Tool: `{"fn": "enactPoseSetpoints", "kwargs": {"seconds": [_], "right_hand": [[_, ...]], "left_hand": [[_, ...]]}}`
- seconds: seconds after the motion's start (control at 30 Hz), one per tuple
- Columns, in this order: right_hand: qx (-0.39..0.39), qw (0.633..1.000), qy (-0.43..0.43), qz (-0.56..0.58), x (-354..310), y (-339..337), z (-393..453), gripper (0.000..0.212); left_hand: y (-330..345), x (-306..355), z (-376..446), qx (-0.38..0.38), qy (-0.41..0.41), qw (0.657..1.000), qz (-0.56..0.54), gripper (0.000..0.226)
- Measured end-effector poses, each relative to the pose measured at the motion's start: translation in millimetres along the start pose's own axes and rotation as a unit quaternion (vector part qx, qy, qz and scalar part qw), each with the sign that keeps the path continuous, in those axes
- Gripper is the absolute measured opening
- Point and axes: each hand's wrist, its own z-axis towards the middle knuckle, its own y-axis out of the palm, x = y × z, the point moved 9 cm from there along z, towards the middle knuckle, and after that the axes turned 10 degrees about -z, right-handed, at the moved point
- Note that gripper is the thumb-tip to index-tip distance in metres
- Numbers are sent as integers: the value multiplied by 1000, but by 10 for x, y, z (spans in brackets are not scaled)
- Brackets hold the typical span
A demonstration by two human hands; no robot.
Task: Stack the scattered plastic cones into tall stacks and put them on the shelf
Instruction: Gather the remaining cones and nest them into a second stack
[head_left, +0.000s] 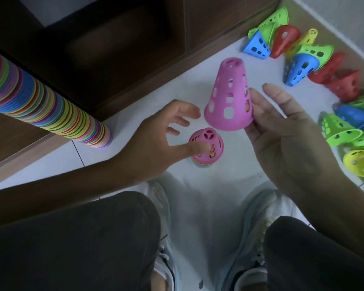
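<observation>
A pink perforated cone (229, 97) hangs above the floor, held at its lower rim by my right hand (282, 131), whose fingers are spread. Below it a short stack of cones (206, 145) with a pink one on top stands on the white floor. My left hand (162, 135) has its fingers apart and its thumb lies against the side of that stack. A very tall multicoloured stack of cones (40, 101) rises from the floor at the left, beside the dark wooden shelf (124, 45).
Loose green, blue, red and yellow cones (298, 53) lie scattered along the wall at the upper right, and more cones (351, 133) lie at the right edge. My knees and white shoes (254, 227) fill the bottom of the view.
</observation>
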Motion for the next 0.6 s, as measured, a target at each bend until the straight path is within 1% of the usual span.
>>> {"fn": "enactPoseSetpoints", "kwargs": {"seconds": [0.07, 0.13, 0.2, 0.27, 0.3, 0.37, 0.4, 0.43, 0.5, 0.6], "right_hand": [[-24, 999, -5, -32, -4, 83, -33, 29], [-50, 997, -17, -60, -22, 170, -66, 28], [-77, 992, -32, -90, -37, 237, -98, 29], [-85, 985, -51, -145, -41, 254, -122, 28], [-71, 976, -67, -194, -50, 228, -126, 28], [-21, 945, -115, -306, -109, 136, -130, 23], [1, 930, -133, -343, -133, 84, -130, 20], [18, 922, -142, -359, -148, 28, -126, 18], [40, 922, -135, -360, -135, -95, -105, 18], [50, 919, -121, -371, -96, -239, -75, 20]], "left_hand": [[-62, 94, 3, 10, 16, 999, -44, 63], [-84, 192, 17, 15, 35, 997, -70, 60], [-60, 252, 34, 17, 48, 996, -73, 60], [-36, 258, 36, 23, 51, 996, -69, 59], [-32, 244, 32, 26, 47, 996, -65, 58], [-31, 223, 21, 27, 44, 998, -44, 54], [-23, 215, 20, 23, 46, 998, -22, 53], [-5, 203, 23, 13, 49, 999, 6, 53], [58, 148, 31, -14, 49, 997, 65, 57], [135, 47, 52, -44, 40, 991, 118, 61]]}}
